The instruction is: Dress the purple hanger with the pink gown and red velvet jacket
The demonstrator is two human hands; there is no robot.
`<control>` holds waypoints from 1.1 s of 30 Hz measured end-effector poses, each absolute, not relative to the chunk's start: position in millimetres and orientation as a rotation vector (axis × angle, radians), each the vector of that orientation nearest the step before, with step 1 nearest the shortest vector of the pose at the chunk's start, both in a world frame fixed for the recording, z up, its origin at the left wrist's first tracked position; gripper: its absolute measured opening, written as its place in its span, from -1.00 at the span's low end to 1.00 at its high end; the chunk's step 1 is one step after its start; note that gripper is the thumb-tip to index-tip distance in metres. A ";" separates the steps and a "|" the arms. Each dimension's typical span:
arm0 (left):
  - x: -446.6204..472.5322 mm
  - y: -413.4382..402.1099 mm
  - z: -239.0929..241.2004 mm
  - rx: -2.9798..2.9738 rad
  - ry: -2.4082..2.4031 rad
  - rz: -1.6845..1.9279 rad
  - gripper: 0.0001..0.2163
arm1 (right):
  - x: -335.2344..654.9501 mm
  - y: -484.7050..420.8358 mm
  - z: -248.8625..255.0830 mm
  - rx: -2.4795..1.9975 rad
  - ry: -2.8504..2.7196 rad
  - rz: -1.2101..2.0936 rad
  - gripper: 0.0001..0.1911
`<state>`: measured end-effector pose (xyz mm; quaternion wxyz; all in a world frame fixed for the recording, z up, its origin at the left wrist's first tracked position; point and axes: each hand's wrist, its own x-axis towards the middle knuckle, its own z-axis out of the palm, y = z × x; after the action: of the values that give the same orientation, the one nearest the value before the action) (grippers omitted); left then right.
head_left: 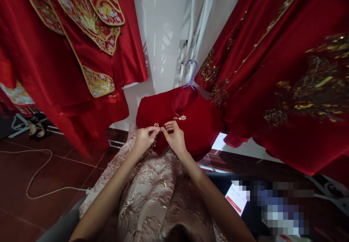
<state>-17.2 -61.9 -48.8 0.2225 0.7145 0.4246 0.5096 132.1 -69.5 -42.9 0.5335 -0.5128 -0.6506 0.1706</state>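
A small red garment on a purple hanger lies in front of me, over a pale pink brocade fabric. It has pearl-and-gold frog buttons, one near the collar. My left hand and my right hand meet at a second button on the garment's front edge. Both hands pinch there with fingers closed on the fastening.
Red embroidered gowns hang at the left and at the right. A white wall is behind. A white cable runs over the dark red floor, with shoes at far left. A phone-like screen lies at lower right.
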 end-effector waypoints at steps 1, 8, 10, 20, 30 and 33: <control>-17.2 -61.8 -49.2 1.960 1.167 1.404 -0.84 | 132.2 -69.5 -43.3 -1.221 -1.549 0.411 -0.81; -10.8 -61.9 -56.8 1.760 1.062 1.506 -0.82 | 133.9 -68.8 -43.8 -1.207 -1.570 0.437 -0.81; -9.4 -59.6 -57.9 1.722 1.009 1.512 -0.82 | 134.0 -67.3 -44.3 -1.215 -1.566 0.429 -0.83; 13.2 -59.9 -84.9 1.375 0.888 1.623 -0.71 | 150.7 -85.6 -53.8 -1.138 -1.643 0.681 -0.72; 54.5 -104.1 -124.8 1.071 0.884 1.340 -0.80 | 181.1 -107.5 -93.9 -1.522 -1.762 0.468 -0.76; 47.9 -102.7 -119.4 1.091 0.937 1.358 -0.68 | 183.6 -110.5 -91.0 -1.550 -1.784 0.576 -0.78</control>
<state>47.9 -102.7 -119.4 0.5495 0.4609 0.3958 0.5736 183.6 -110.5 -91.0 0.3471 -0.5977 -0.6877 0.2221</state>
